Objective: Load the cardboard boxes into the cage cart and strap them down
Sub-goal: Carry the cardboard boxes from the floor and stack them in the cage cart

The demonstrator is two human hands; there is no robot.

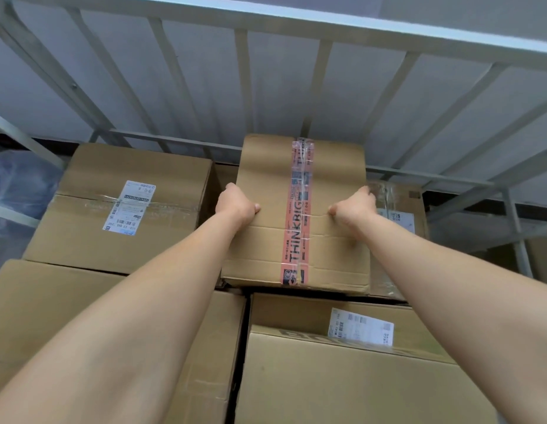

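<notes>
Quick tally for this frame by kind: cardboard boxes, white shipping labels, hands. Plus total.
Cardboard boxes: 5, one of them the taped box gripped by both hands
White shipping labels: 3
Hands: 2, left hand, right hand
Total: 10

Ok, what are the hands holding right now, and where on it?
The taped box: left hand grips its left edge, right hand its right edge, thumbs on top.

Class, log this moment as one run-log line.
taped box: atop stacked boxes in cage cart | left hand: grips left side | right hand: grips right side | straps: none visible
</notes>
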